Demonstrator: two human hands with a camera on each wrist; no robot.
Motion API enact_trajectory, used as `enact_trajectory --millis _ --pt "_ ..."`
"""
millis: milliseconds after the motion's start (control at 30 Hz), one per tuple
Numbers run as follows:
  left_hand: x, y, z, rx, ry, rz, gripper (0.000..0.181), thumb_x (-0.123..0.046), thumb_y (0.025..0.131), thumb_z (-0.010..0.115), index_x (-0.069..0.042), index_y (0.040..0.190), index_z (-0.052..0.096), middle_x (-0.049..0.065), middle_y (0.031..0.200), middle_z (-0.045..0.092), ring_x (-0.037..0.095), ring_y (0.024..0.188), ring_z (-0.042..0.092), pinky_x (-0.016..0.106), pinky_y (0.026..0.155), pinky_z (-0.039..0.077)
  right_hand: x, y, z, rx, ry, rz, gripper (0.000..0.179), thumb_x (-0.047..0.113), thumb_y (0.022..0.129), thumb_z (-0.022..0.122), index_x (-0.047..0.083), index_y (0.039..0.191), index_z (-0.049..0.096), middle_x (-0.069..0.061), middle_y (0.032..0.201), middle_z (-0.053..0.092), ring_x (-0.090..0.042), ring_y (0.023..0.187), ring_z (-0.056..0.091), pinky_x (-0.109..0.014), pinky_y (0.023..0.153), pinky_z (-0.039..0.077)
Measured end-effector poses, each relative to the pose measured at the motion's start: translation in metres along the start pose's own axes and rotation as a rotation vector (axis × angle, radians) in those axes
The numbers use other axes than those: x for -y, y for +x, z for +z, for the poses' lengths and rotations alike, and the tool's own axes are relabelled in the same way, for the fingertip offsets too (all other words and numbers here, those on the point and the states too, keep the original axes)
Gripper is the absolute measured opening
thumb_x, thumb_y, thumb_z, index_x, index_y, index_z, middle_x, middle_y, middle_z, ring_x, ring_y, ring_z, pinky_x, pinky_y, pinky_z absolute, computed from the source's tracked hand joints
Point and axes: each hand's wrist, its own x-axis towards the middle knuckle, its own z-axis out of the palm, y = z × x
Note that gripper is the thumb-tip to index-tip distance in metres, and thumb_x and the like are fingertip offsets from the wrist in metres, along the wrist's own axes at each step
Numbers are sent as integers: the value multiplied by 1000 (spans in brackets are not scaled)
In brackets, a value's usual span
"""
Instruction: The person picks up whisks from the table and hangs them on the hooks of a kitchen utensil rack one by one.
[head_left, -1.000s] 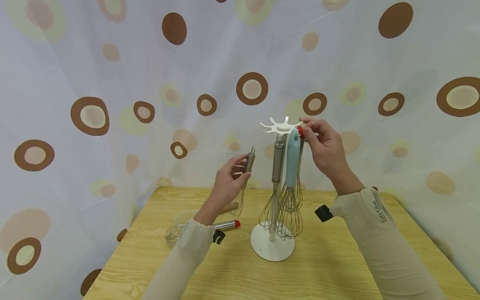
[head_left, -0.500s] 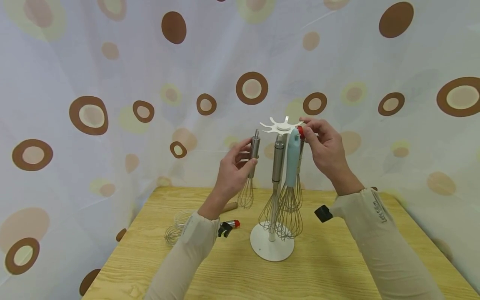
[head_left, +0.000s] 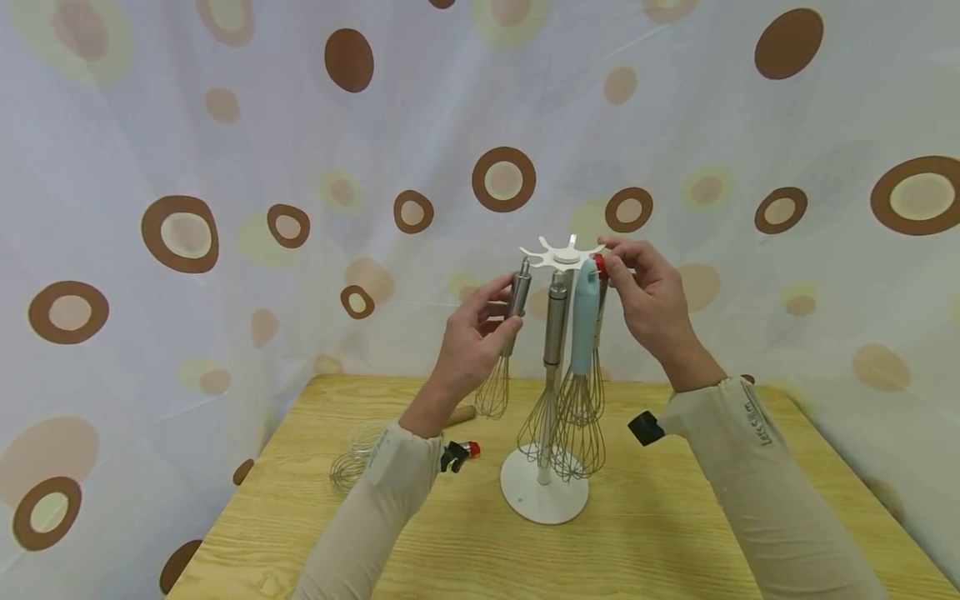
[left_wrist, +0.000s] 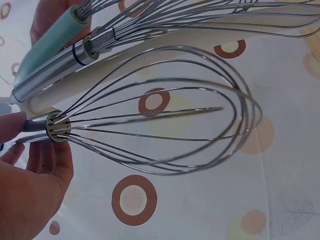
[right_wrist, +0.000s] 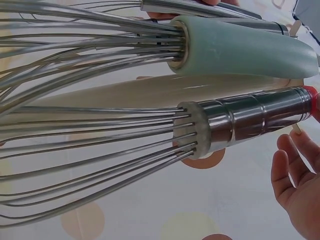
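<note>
My left hand (head_left: pixel 471 342) grips a small metal whisk (head_left: pixel 519 293) by its handle, wires hanging down, its top loop right at a left arm of the white rotating rack (head_left: pixel 564 257). In the left wrist view, the whisk's wire head (left_wrist: pixel 59 126) extends past the fingers. On the other side of the rack, my right hand (head_left: pixel 654 292) pinches the red end of a shiny-handled whisk (right_wrist: pixel 245 117) at a rack arm. Between the hands hang a steel-handled whisk (head_left: pixel 556 321) and a light blue-handled whisk (head_left: pixel 582 325).
The rack stands on a round white base (head_left: pixel 545 504) on the wooden table (head_left: pixel 615 542). To its left lie more whisks, one with a red end (head_left: pixel 473 449), one with a wooden handle (head_left: pixel 462 414), partly hidden by my left forearm. A dotted curtain (head_left: pixel 420 275) hangs behind.
My left hand has raised its whisk and brought it rightward, from below the rack's arms up to the tip of one. My right hand stays at the red end.
</note>
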Motion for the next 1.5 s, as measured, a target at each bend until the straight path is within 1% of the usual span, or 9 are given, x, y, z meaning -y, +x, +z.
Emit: enact_trajectory --millis 200,333,567,667,833,1000,1133,1333,1500 --pt "2 2 5 6 -16 -16 50 5 91 58 -3 138 45 20 115 52 30 102 58 43 86 49 1 -1 0 0 -18 5 16 8 99 49 -5 107 54 -13 129 54 -12 104 56 -17 80 45" --pt "4 2 9 11 2 -29 50 4 91 58 -4 138 45 20 116 52 30 104 58 39 87 49 3 0 0 1 -43 12 16 9 99 49 -5 107 53 -13 130 54 -14 105 55 -17 79 45" --pt "6 0 11 15 8 -47 51 1 91 59 -8 140 44 16 118 53 25 105 58 33 86 49 6 0 -1 7 -62 15 17 9 99 49 -7 105 54 -13 131 54 -3 105 53 -17 78 44" --pt "9 -3 11 27 0 -54 51 1 92 58 -9 140 44 15 119 54 24 106 57 33 87 49 5 0 -1 9 -71 10 16 8 99 49 -6 105 54 -14 132 54 -3 105 53 -16 77 43" --pt "16 -10 5 57 -2 -92 48 -2 93 58 -9 139 45 16 120 56 26 109 56 37 90 47 4 0 -2 7 -91 4 16 9 98 50 -5 104 55 -14 132 54 -4 109 52 -16 77 43" --pt "32 -21 -12 69 85 -153 41 -8 95 57 -11 136 49 11 116 60 22 107 58 36 89 47 4 1 -4 13 -123 3 18 12 99 50 -4 103 56 -12 132 55 -12 114 53 -16 78 45" --pt "54 -29 -30 138 180 -224 38 -12 95 58 -11 132 53 8 113 62 20 104 59 36 88 48 4 2 -5 27 -145 9 20 15 99 51 -4 103 56 -12 132 55 -21 120 52 -16 83 45" --pt "83 -48 -51 310 323 -384 40 -14 94 59 -12 134 52 8 115 62 22 105 58 40 89 47 3 3 -6 47 -142 13 21 16 99 51 -4 105 56 -13 133 54 -26 123 49 -18 86 46" --pt "106 -65 -64 461 386 -424 43 -14 93 60 -9 134 51 9 116 61 24 107 57 40 88 48 3 5 -6 59 -124 2 19 13 99 50 -5 105 55 -14 133 54 -27 122 50 -17 82 44"
